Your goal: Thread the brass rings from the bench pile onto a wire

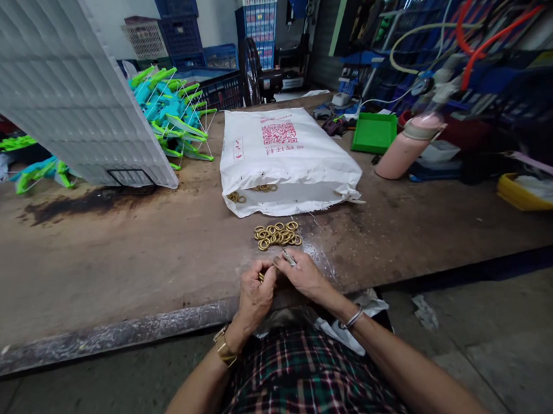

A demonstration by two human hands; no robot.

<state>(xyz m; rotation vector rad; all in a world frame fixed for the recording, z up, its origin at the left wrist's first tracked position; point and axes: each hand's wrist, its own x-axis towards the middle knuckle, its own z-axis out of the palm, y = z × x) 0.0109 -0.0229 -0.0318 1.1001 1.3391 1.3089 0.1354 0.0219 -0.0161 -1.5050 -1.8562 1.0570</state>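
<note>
My left hand is closed on a brass-coloured ring, part of which shows between the fingers. Close beside it, my right hand grips a small silvery tool, whose kind is too small to make out. The fingertips of both hands meet or nearly meet near the table's front edge. Just beyond them lies a loose pile of brass-coloured rings. A white sack with red print lies behind the pile, its open mouth facing me, and more rings show inside.
On the left a translucent ribbed panel stands upright beside green and blue plastic pieces. To the right are a green tray, a pink bottle and a yellow tray. The wooden table ends just before my body.
</note>
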